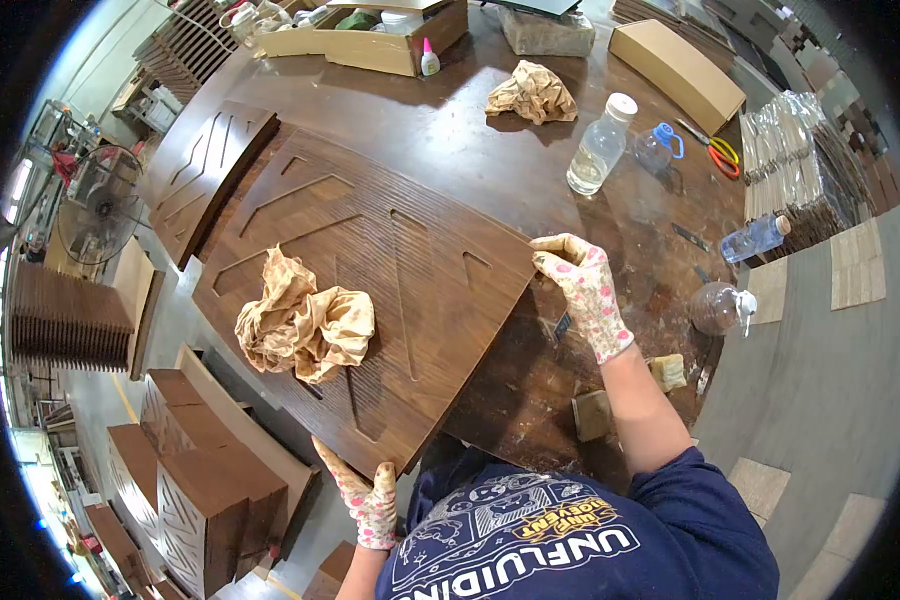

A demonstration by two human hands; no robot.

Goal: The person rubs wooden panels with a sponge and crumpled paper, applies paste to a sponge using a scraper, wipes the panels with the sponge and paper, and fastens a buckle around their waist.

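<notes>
A dark brown wooden panel (440, 300) with carved grooves lies tilted across my side of the table. My right hand (582, 285), in a flower-patterned glove, pinches its right corner. At the panel's near edge, my left hand (368, 505) wears a matching glove and grips the lower corner, with some fingers hidden beneath the wood. On the panel rests a crumpled tan cloth (305, 320). A second grooved panel (205, 170) sits just beyond its left side.
Another crumpled cloth (532, 93), a bottle of clear liquid (595, 155), orange-handled scissors (720, 155) and a pink-capped glue bottle (429, 60) stand or lie on the table (400, 120). Stacked brown panels (190, 470) are at the lower left. A plastic bottle (718, 308) lies near the right edge.
</notes>
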